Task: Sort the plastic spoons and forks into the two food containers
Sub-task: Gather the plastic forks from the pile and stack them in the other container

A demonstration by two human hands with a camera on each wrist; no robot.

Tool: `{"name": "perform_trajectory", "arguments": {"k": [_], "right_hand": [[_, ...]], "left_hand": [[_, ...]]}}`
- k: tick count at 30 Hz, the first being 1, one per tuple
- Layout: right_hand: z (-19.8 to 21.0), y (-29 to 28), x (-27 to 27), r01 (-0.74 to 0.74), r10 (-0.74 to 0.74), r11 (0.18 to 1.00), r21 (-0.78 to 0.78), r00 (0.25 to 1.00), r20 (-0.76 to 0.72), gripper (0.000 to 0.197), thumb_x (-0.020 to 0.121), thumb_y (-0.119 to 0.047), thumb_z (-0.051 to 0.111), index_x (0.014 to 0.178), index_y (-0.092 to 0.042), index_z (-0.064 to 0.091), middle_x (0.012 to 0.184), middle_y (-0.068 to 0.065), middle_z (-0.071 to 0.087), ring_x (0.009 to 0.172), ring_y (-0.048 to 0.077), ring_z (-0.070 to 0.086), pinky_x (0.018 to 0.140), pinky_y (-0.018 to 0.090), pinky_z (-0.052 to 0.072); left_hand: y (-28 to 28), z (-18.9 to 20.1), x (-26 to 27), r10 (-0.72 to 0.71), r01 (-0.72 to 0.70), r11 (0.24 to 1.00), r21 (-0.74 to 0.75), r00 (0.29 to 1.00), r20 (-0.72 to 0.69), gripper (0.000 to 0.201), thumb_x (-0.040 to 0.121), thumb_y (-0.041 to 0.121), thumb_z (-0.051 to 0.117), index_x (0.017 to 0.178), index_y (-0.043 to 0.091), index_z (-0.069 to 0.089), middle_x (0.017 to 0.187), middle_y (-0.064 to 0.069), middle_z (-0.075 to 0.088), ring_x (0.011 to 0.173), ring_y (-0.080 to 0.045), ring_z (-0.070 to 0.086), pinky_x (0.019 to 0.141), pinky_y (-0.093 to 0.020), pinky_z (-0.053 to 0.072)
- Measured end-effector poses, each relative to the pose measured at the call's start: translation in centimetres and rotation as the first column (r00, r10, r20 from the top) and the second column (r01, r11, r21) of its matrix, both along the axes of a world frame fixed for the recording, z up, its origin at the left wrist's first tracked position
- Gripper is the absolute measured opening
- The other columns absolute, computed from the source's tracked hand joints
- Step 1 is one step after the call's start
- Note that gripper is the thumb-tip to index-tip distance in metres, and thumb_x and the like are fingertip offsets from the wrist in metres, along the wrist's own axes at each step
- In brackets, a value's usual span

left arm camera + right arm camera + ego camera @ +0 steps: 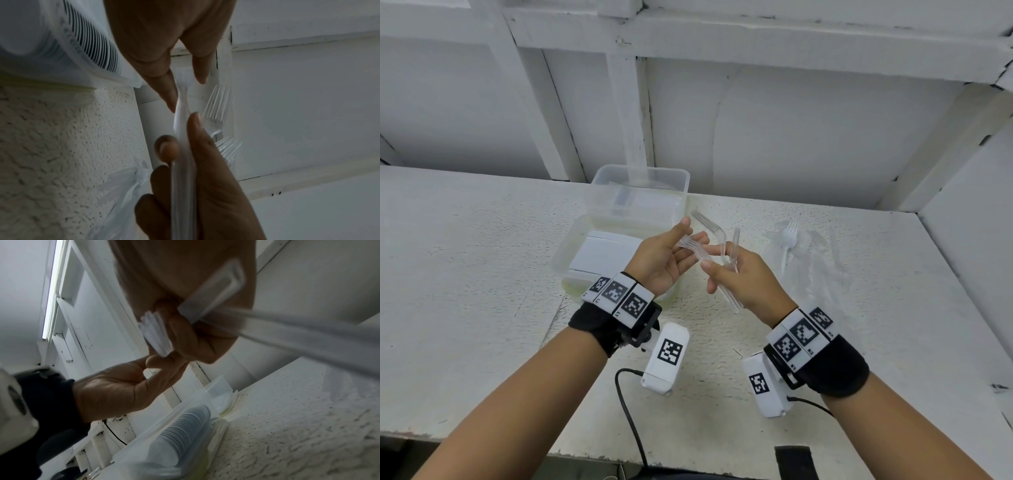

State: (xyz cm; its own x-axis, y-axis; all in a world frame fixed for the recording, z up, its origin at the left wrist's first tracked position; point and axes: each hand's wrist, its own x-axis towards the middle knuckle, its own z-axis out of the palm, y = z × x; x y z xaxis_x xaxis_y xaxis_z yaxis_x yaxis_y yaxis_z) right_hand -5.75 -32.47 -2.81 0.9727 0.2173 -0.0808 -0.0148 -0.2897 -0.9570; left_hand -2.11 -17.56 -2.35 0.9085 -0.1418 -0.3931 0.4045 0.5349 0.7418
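The left hand [664, 257] pinches the tine end of a clear plastic fork [693, 247] between thumb and fingertips, while the right hand [743, 277] curls its fingers round a small bundle of clear forks [726, 270], one of them arching up with its tines [703, 219] pointing away. Both hands meet above the white table [482, 274], just right of two clear food containers: the near container [571, 246] holds a row of stacked white spoons [606, 253], and the far container [640, 192] stands behind it. To the right a clear plastic bag [808, 253] with more cutlery lies on the table
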Motion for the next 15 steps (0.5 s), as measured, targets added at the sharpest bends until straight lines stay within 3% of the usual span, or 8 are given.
{"name": "perform_trajectory", "arguments": {"k": [2, 5, 10, 15], "right_hand": [[0.13, -0.08, -0.01, -0.003, 0.003, 0.999, -0.039, 1.0, 0.007, 0.029, 0.092, -0.033, 0.055, 0.118, -0.021, 0.059, 0.07, -0.004, 0.067, 0.065, -0.01, 0.06, 0.061, 0.007, 0.038], [0.21, -0.35, 0.26, 0.101, -0.095, 0.988, -0.114, 0.994, 0.057, 0.027, 0.095, -0.041, 0.044, 0.106, -0.021, 0.06, 0.077, -0.009, 0.063, 0.049, -0.013, 0.051, 0.051, 0.012, 0.032], [0.71, -0.83, 0.53, 0.176, -0.176, 0.983, -0.041, 0.984, 0.005, 0.027, 0.096, -0.041, 0.039, 0.103, -0.017, 0.031, 0.082, 0.004, 0.045, 0.048, 0.003, 0.035, 0.037, 0.011, 0.028], [0.83, -0.97, 0.41, 0.117, -0.115, 0.992, 0.046, 0.992, -0.046, 0.021, 0.093, -0.05, 0.04, 0.094, -0.029, 0.044, 0.073, -0.003, 0.045, 0.047, 0.002, 0.032, 0.04, 0.014, 0.028]], "left_hand": [[0.01, 0.01, -0.12, -0.019, 0.019, 1.0, 0.008, 1.0, 0.005, 0.018, 0.091, 0.022, 0.055, 0.083, 0.006, 0.056, 0.082, -0.011, 0.071, 0.069, -0.015, 0.071, 0.058, -0.021, 0.056], [0.15, -0.08, -0.21, -0.002, 0.002, 1.0, 0.006, 1.0, -0.001, 0.016, 0.091, 0.019, 0.056, 0.086, 0.004, 0.055, 0.091, -0.015, 0.069, 0.074, -0.016, 0.071, 0.063, -0.024, 0.058], [0.33, -0.25, -0.51, -0.017, 0.016, 0.999, 0.048, 1.0, 0.023, 0.015, 0.091, 0.019, 0.058, 0.095, 0.005, 0.056, 0.098, -0.014, 0.069, 0.082, -0.019, 0.071, 0.071, -0.026, 0.059], [0.02, -0.11, -0.72, -0.048, 0.045, 0.997, 0.066, 0.997, 0.054, 0.014, 0.09, 0.018, 0.058, 0.095, 0.005, 0.058, 0.093, -0.012, 0.071, 0.081, -0.018, 0.071, 0.07, -0.026, 0.058]]}}
